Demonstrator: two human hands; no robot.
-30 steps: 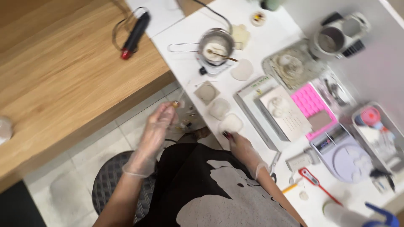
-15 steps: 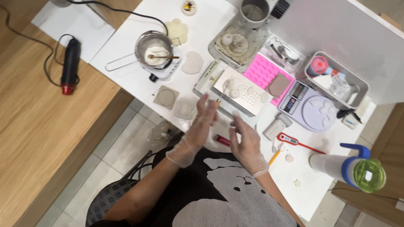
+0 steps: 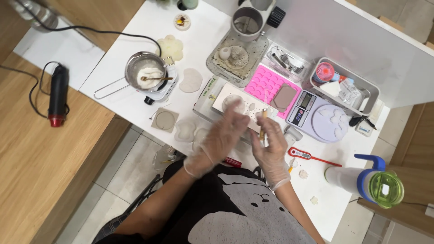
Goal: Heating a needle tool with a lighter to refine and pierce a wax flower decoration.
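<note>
Both my hands wear thin clear gloves and hover over the front of a white table [image 3: 135,97]. My left hand [image 3: 221,138] is blurred, fingers spread and empty, just over a white flat mould [image 3: 235,105] in a clear tray. My right hand [image 3: 271,147] is beside it and pinches a thin wooden stick [image 3: 262,121] held upright. A pink silicone mould [image 3: 264,83] with a grey slab on it lies just behind my hands.
A metal pot [image 3: 145,72] of white wax sits on a small hot plate at the left. A lavender scale [image 3: 323,117], a white bin [image 3: 346,88], a red thermometer [image 3: 309,156] and a green-capped bottle [image 3: 370,183] stand at the right. A heat gun [image 3: 58,95] lies on the wooden bench.
My left hand rose from below the table edge and now sits over the white mould. My right hand came up beside it. The view has swung right along the table.
</note>
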